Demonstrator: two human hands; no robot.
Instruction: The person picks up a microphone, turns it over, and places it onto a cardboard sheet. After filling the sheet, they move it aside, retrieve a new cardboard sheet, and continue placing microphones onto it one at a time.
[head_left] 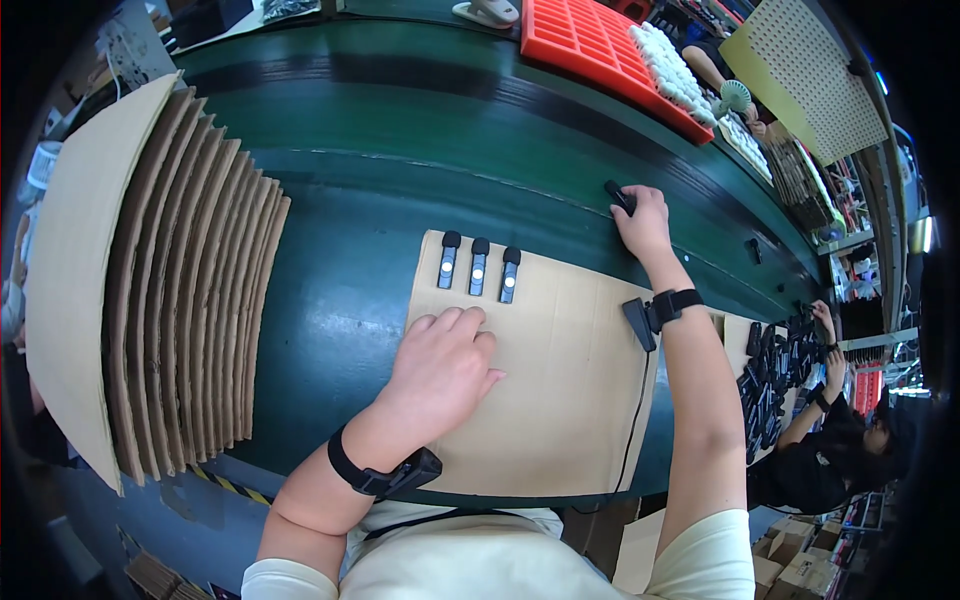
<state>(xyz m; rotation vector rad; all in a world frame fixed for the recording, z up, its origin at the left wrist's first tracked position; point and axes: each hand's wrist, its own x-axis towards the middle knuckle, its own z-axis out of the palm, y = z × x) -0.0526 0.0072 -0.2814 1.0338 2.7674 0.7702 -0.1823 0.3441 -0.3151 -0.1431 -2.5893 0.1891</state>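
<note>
Three small black clip-on microphones (pixel 479 268) with round foam tips lie side by side near the far left corner of a cardboard sheet (pixel 560 400). My left hand (pixel 445 365) hovers over or rests on the sheet just below them. Its fingers are loosely bent, the thumb stands apart, and nothing shows in its grasp. Out beyond the sheet's far right corner, my right hand (pixel 644 220) grips another black microphone (pixel 620 197) over the green belt. The fingers partly cover that microphone.
A row of upright cardboard sheets (pixel 190 290) stands at left. Along the green conveyor (pixel 400 140) sit a red compartment tray (pixel 600 50) and white foam pieces. On the right, a co-worker (pixel 830 440) reaches beside a heap of black microphones (pixel 765 390). A cable (pixel 637 420) crosses my sheet.
</note>
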